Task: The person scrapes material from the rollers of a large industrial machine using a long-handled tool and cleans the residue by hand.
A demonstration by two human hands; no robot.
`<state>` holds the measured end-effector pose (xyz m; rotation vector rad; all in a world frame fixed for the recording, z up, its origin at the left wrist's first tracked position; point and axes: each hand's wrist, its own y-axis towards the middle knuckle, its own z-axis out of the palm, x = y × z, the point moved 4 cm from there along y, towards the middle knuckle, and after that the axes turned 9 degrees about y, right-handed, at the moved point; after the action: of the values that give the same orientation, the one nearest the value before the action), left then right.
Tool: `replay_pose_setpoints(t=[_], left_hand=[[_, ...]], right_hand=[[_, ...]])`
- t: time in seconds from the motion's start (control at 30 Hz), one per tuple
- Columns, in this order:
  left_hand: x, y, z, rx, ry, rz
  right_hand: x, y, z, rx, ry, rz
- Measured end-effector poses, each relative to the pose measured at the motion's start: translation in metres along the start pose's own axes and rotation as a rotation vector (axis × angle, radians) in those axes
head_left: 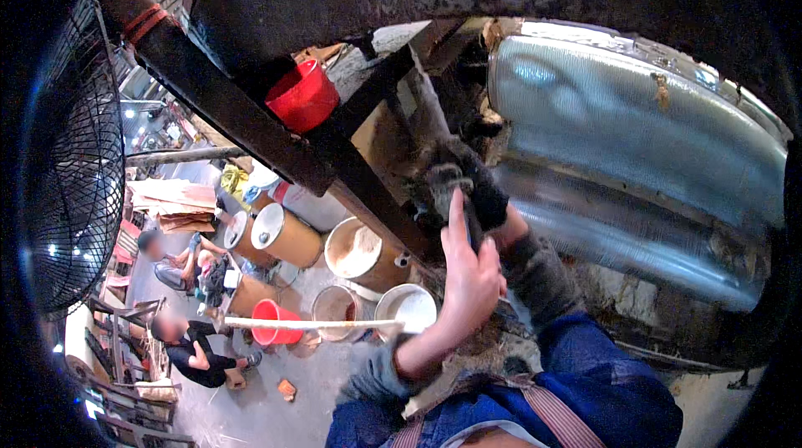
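My left hand [469,274] is bare, its index finger stretched up toward a dark, dusty machine part [426,189] at the middle. My right hand [486,193] wears what looks like a dark glove, with bare skin showing at the wrist. It lies just beyond my left hand, against the same part. Its fingers blend into the dark metal, so I cannot make out what they hold. Right of both hands are two shiny ribbed metal rollers, an upper roller [626,114] and a lower roller [635,231].
A dark steel beam [225,89] slants across the left, with a red cup [305,97] beside it. Past it stand brown drums [288,235], a white bucket [407,306] and a red bucket [276,321]. Two people sit farther left, near a large wire-guarded fan [75,155].
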<state>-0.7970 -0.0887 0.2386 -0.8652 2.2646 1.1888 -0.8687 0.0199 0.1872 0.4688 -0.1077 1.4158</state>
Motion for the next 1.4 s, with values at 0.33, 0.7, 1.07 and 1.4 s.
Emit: replay_pose_setpoints(t=[0.33, 0.7, 1.07, 1.4], left_hand=[[0.036, 0.154, 0.055, 0.145, -0.435, -0.294], [-0.019, 0.048, 0.032, 0.113, -0.496, -0.277], [0.056, 0.060, -0.154, -0.464, -0.085, -0.044], [0.081, 0.153, -0.156, -0.834, 0.196, 0.157]], right_hand=[[0.093, 0.080, 0.019, 0.087, -0.137, -0.095], [0.055, -0.038, 0.005, -0.059, -0.172, 0.020], [0.099, -0.095, 0.062, -0.188, -0.524, 0.298], [0.128, -0.007, 0.075, 0.058, 0.248, 0.180]])
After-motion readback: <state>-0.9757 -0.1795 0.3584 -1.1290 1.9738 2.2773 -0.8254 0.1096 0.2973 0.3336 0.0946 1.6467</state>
